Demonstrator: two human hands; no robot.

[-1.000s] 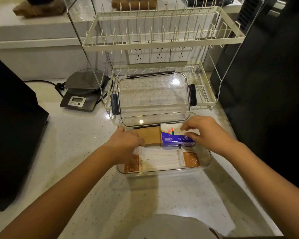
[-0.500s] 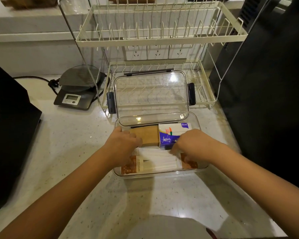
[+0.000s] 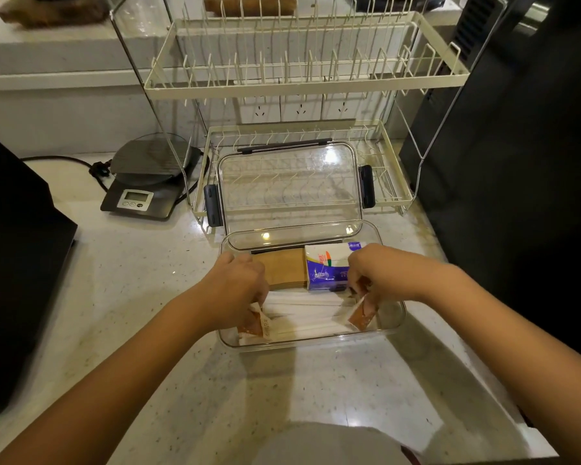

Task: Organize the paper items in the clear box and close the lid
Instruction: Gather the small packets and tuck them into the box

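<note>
Print on the tissue pack (image 3: 329, 266) and orange packets is too blurred to read.

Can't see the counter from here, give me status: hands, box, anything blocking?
Left hand and right hand each pinching an orange packet inside the clear box. Lid open, propped against the dish rack. Nothing blocking.

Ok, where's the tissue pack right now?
Head view: the tissue pack sits in the clear box's far right corner, beside the brown napkins, against the right hand.
</note>
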